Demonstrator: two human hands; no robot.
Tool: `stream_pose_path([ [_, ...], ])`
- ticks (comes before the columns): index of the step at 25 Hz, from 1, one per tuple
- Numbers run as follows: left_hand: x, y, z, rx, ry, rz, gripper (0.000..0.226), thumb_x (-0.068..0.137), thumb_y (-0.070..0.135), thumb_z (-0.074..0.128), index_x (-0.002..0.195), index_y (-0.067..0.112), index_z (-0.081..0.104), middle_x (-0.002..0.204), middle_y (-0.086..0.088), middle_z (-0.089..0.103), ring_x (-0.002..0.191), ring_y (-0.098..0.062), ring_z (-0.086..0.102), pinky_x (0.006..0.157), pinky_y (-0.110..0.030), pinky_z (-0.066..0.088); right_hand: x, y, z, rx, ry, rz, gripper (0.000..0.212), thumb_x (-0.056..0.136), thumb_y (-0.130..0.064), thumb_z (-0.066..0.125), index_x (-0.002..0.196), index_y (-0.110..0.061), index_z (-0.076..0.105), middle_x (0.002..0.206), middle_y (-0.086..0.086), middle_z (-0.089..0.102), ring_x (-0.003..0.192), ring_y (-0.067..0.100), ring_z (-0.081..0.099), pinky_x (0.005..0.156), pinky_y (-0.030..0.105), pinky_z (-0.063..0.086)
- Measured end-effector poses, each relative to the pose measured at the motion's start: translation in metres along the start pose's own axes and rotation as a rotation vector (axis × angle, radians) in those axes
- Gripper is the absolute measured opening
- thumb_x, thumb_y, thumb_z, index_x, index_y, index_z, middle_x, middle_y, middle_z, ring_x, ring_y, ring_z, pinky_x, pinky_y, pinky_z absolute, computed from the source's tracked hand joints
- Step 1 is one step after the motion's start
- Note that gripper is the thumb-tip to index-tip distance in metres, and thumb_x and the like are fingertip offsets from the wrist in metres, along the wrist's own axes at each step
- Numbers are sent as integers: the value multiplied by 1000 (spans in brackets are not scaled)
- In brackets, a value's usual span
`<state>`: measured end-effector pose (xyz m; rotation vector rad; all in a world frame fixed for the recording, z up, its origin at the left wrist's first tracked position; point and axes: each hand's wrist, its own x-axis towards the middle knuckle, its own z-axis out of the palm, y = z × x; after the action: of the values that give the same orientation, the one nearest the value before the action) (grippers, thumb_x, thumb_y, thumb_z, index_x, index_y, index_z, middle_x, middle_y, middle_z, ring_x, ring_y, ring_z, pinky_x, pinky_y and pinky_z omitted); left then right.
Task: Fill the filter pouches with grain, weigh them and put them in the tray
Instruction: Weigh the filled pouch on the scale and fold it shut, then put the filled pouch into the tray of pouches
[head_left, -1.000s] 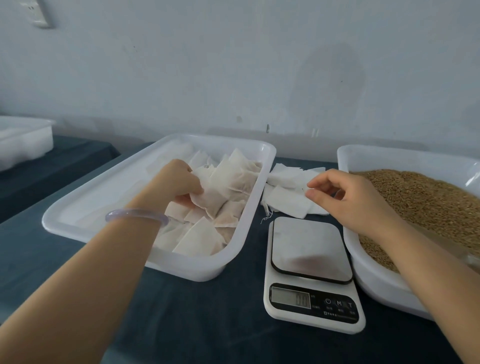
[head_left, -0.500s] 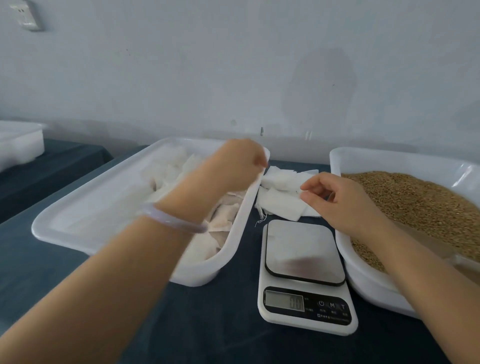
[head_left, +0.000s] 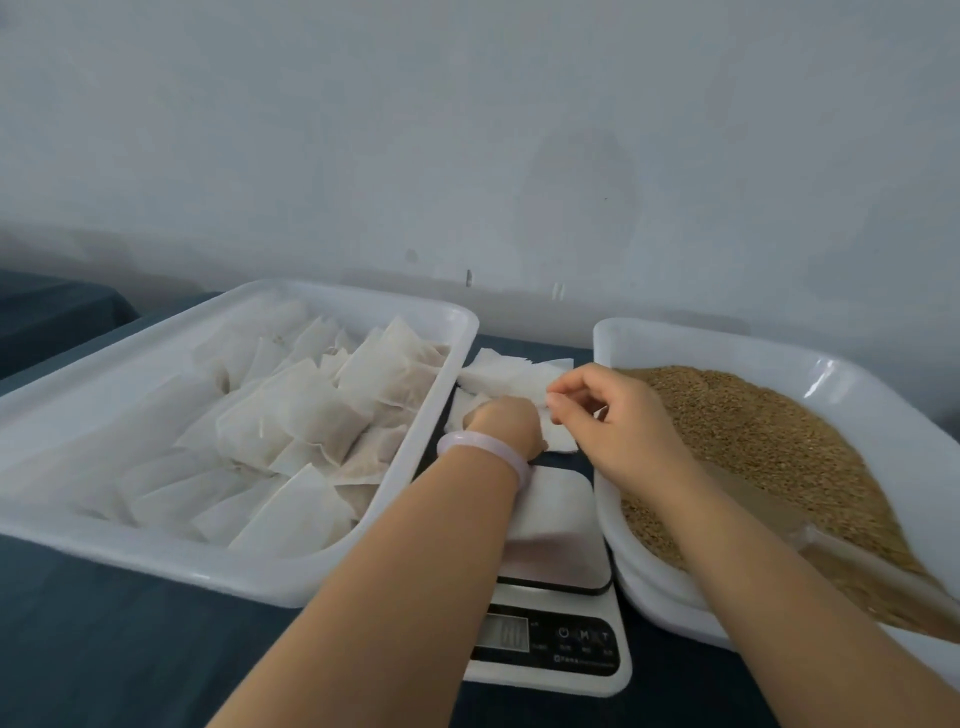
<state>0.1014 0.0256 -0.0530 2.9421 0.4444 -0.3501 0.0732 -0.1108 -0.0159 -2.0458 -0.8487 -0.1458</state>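
A stack of empty white filter pouches (head_left: 511, 374) lies on the dark cloth between the two trays, behind the scale (head_left: 563, 540). My left hand (head_left: 506, 423), with a pale bangle on the wrist, reaches over the scale and grips an empty pouch (head_left: 560, 441) from the stack; its fingertips are hidden. My right hand (head_left: 610, 415) pinches the same pouch's upper edge with thumb and forefinger. The left tray (head_left: 249, 577) holds several filled pouches (head_left: 311, 415). The right tray (head_left: 644, 332) holds brown grain (head_left: 758, 431).
The scale's display (head_left: 501, 631) faces me, partly hidden by my left forearm. A clear scoop (head_left: 831, 545) lies in the grain near my right forearm. A pale wall stands close behind the trays. Another dark-covered table (head_left: 47, 317) is at far left.
My left hand left the filled pouches in the left tray and swung right to the empty stack. My right hand stayed at the stack. The camera tilted slightly.
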Motion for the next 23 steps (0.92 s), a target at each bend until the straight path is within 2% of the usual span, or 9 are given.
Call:
stream_pose_path([
  [2, 3, 0, 4, -8, 66, -29, 30, 91, 32, 53, 114, 12, 57, 110, -7, 61, 101, -26, 58, 84, -34, 46, 0, 1, 1, 11, -5, 13, 4, 88, -23, 62, 87, -25, 65, 79, -8, 68, 75, 6, 61, 64, 14, 44],
  [4, 4, 1, 7, 14, 129, -72, 28, 91, 23, 54, 117, 14, 54, 115, -4, 60, 107, -24, 57, 74, -30, 41, 1, 2, 1, 19, -12, 8, 4, 88, -22, 61, 88, -23, 65, 80, -6, 69, 77, 9, 63, 67, 17, 46],
  [7, 4, 0, 6, 17, 161, -122, 29, 93, 12, 49, 121, 12, 53, 121, -5, 58, 113, -25, 56, 72, -30, 38, 2, 1, 0, 28, -11, -3, 4, 88, -22, 61, 86, -24, 64, 79, -6, 68, 75, 8, 62, 64, 12, 43],
  [11, -2, 0, 6, 31, 147, -86, 28, 91, 13, 49, 118, 13, 54, 111, -5, 59, 105, -26, 58, 68, -32, 40, 1, 1, 1, 46, -11, 4, 11, 89, -22, 61, 82, -30, 62, 78, -6, 68, 76, 9, 62, 64, 14, 44],
  [14, -10, 2, 3, -30, 197, -76, 24, 90, 14, 47, 113, 12, 55, 111, -7, 60, 101, -26, 58, 67, -31, 38, 1, 2, 0, 43, 7, 16, 11, 89, -21, 60, 81, -29, 62, 76, -8, 67, 73, 5, 59, 60, 6, 38],
  [16, -18, 1, -15, -135, 339, -59, 9, 88, 18, 48, 92, 11, 52, 99, -7, 60, 81, -22, 54, 62, -27, 37, 2, 2, 0, 53, 47, 25, 10, 89, -19, 60, 83, -27, 63, 78, -9, 67, 72, 2, 58, 61, 4, 37],
  [19, -32, 1, -56, -448, 438, 33, 23, 79, 22, 58, 64, 10, 44, 67, -3, 55, 54, -16, 49, 44, -22, 34, 5, -1, -3, 89, 137, 34, 10, 88, -19, 61, 97, -24, 61, 91, -10, 63, 82, 2, 57, 65, 5, 38],
  [21, -49, 1, -75, -785, 395, 113, 22, 71, 10, 60, 59, 13, 42, 52, 0, 49, 45, -16, 54, 39, -18, 40, 5, -3, -7, 184, 178, 104, 31, 85, -31, 65, 114, -26, 55, 108, -11, 58, 98, 3, 54, 69, 8, 40],
  [23, -68, -6, -83, -1000, 318, 166, 22, 71, 1, 58, 60, 13, 43, 51, -1, 50, 45, -16, 57, 43, -20, 47, 4, -5, -11, 323, 176, 223, 57, 78, -43, 70, 128, -27, 46, 117, -13, 50, 108, 4, 50, 78, 14, 40],
])
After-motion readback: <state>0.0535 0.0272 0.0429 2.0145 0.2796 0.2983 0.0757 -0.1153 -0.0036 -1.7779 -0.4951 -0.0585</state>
